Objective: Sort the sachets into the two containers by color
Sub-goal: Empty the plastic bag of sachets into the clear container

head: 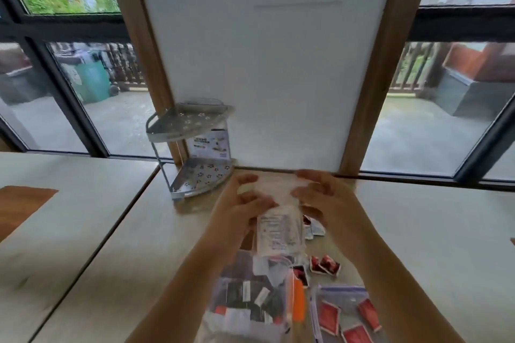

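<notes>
A pale counter [418, 231] stands against a white panel [267, 64] framed in wood, with dark-framed windows [83, 92] on both sides looking onto a wet patio. A two-tier metal corner rack [192, 153] sits at the counter's far edge. The left hand [239, 209] and right hand [323, 198] hold a clear plastic bag [278, 228] between them, fingers curled around its sides. Loose red sachets [324, 264] lie just beside it; nearer, a zip bag of dark sachets [250, 301] and a zip bag of red sachets [345, 315] rest side by side.
</notes>
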